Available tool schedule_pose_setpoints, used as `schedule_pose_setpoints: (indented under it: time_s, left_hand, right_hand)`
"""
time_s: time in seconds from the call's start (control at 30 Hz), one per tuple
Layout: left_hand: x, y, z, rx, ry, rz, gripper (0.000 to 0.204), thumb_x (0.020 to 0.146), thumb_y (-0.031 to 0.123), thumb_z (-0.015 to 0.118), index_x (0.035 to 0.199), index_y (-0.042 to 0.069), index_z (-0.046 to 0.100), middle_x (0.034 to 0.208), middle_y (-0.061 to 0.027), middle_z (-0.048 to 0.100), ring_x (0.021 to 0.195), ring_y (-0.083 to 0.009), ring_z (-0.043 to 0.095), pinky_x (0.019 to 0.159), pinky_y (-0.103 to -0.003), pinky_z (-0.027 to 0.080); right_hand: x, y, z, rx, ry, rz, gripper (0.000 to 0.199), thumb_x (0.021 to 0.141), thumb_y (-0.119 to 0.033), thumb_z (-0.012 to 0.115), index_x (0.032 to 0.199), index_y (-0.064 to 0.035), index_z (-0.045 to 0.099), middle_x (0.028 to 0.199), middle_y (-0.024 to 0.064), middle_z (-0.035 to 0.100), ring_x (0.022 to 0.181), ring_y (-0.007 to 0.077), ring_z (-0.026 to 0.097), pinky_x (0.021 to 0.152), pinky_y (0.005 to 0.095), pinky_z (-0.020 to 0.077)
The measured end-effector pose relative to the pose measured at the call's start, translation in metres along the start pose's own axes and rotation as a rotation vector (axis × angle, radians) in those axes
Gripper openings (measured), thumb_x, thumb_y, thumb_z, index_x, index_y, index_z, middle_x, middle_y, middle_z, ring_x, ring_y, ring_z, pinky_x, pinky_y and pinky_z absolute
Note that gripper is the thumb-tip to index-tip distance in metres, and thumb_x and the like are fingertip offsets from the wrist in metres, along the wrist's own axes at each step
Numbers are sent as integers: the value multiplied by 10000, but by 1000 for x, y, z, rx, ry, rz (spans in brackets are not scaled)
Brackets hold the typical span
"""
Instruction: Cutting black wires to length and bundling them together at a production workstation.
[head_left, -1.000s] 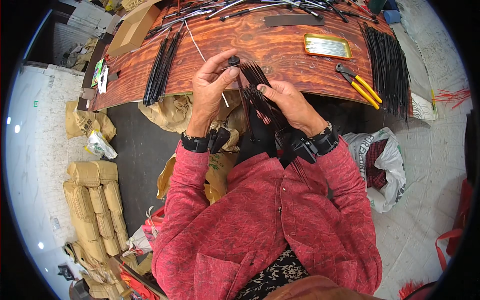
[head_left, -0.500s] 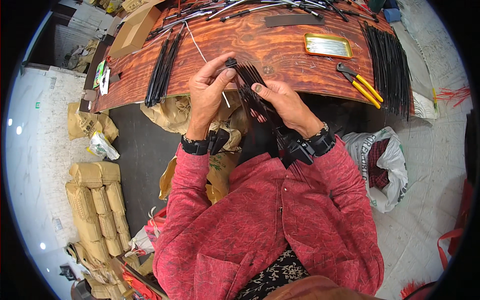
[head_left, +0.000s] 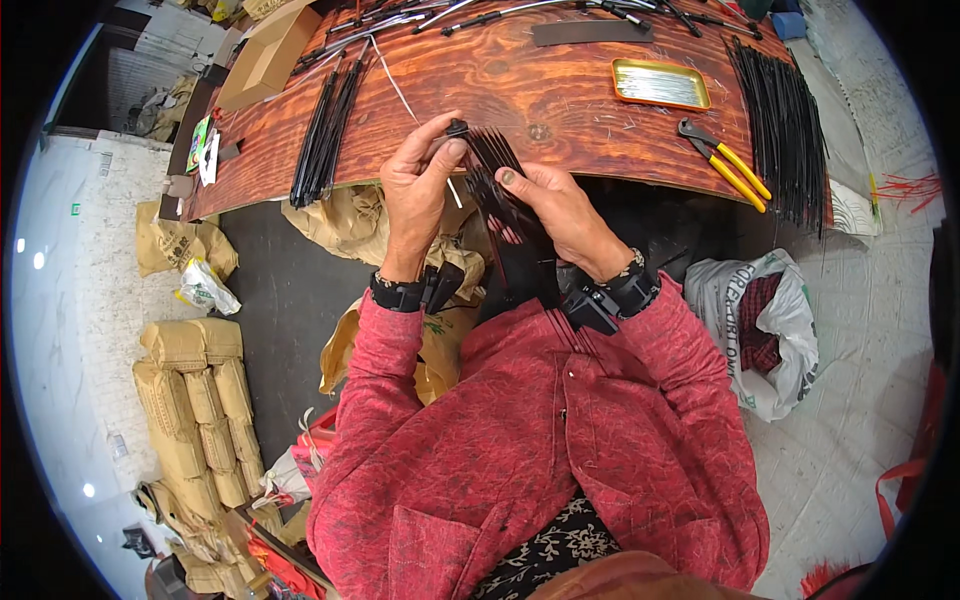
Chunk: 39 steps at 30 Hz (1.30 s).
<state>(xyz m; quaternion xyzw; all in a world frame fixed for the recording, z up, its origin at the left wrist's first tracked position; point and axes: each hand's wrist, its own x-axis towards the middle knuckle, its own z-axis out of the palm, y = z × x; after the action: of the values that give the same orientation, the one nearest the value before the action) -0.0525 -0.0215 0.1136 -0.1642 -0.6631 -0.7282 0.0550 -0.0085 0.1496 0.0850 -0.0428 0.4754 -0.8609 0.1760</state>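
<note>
My left hand pinches a small black piece between thumb and index finger, at the upper end of the strips. A fanned bunch of thin black strips is gripped in my right hand, its thumb pressed across them. The strips run down toward my jacket, their lower ends spread against the red cloth. Whether the small piece is joined to one of the strips I cannot tell. Both hands are just off the near edge of the wooden table.
On the table lie yellow-handled pincers, a yellow-rimmed tray of thin silvery pins, black strip bundles at the right and more strips at the left. Silver and black rods lie along the back. A white bag stands at right.
Both hands keep their hold and have barely moved. The strips in my right hand have shifted slightly, and the whole view has tilted a little.
</note>
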Motion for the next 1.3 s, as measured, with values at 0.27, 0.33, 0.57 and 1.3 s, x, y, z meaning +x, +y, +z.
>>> schedule_pose_setpoints:
  time_s: [0.27, 0.33, 0.57, 1.3]
  left_hand:
    - [-4, -1, 1, -29, 54, 11, 344, 923, 65, 678, 1252, -15, 618, 1033, -59, 700, 899, -93, 640, 804, -218, 509]
    - [-4, -1, 1, -59, 44, -9, 351, 929, 79, 675, 1262, -14, 612, 1049, -61, 696, 913, -92, 638, 809, -222, 508]
    - [-2, 4, -7, -157, -29, -50, 371, 976, 192, 627, 1281, -17, 597, 1086, -73, 681, 897, -90, 628, 794, -226, 509]
    - [0, 11, -6, -132, -24, -46, 408, 989, 261, 604, 1275, -30, 595, 935, -37, 661, 807, -68, 598, 707, -196, 475]
  right_hand:
    - [3, 10, 4, 8, -5, -52, 319, 1025, -273, 539, 1138, 11, 628, 897, 10, 658, 731, 65, 595, 643, 230, 508]
    - [3, 12, 5, -3, 6, -71, 323, 1024, -273, 540, 1146, 14, 627, 914, 10, 661, 753, 64, 598, 664, 231, 512]
    - [2, 13, 7, -65, 72, -120, 298, 1021, -262, 531, 1025, 25, 610, 853, 28, 631, 665, 100, 610, 553, 251, 531]
    - [14, 19, 12, -44, -22, -151, 297, 1036, -212, 500, 1159, 41, 594, 1001, 16, 637, 866, 73, 573, 781, 253, 503]
